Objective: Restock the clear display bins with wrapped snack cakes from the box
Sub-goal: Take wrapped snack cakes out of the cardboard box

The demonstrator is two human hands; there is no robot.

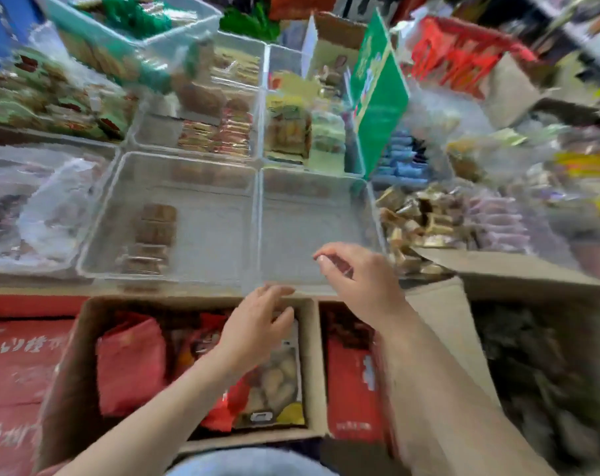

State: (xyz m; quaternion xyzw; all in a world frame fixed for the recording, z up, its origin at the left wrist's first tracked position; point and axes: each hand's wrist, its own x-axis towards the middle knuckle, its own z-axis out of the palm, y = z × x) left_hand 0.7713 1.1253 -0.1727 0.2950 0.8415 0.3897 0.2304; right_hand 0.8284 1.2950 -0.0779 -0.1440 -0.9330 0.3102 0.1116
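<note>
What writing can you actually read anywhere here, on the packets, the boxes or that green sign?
Nothing reads for certain; the picture is motion-blurred.
Red carton at lower left: large white characters, too smeared to quote.
Green sign standing among the bins: pale print, unreadable.
Red packet in the right-hand box: small white print, too blurred.
Window packet under the left hand: a small label mark, illegible.
Red bags at upper right: pattern only, no legible text.
</note>
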